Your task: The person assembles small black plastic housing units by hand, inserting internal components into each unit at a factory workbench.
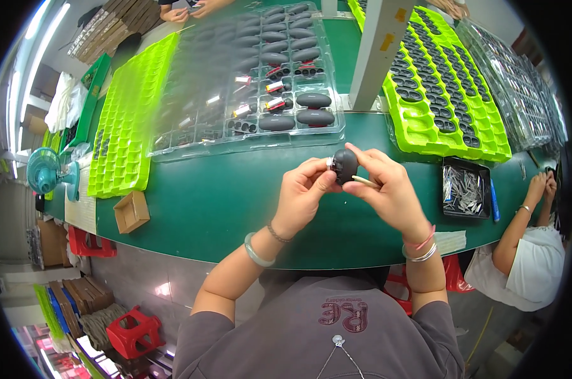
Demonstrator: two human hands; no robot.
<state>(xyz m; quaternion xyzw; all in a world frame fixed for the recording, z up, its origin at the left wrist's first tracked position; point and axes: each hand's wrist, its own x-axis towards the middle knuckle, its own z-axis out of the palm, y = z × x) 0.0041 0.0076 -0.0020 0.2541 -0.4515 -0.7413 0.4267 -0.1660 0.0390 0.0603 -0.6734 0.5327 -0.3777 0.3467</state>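
I have both hands closed in on one dark shell, out over the middle of the table. The dark shell [345, 165] is matte, smooth and rounded, with a small whitish fitting [331, 163] at its left side. The left hand [303, 189] pinches that side between thumb and curled fingers; the right hand [390, 186] steadies the other, forefinger at the top, thumb low, with a slim pale stick [365, 182] in its grip pointing at the shell. Both elbows are bent, forearms slanting inward from the near edge, wrists raised off the smooth green table [216, 208].

Just right of the hands I see a black tray [466, 214] of thin, shiny metal pieces, with a blue pen-shaped item [495, 201] beside it. Farther off lies a clear, glossy plastic tray [338, 129] of moulded pockets holding dark oval shells; haze blurs its left part. Lime-green moulded trays flank it, the left one [119, 158] mostly bare, the right one [418, 124] carrying rows of dark, rounded parts. At far left sits an open cardboard box [132, 213].
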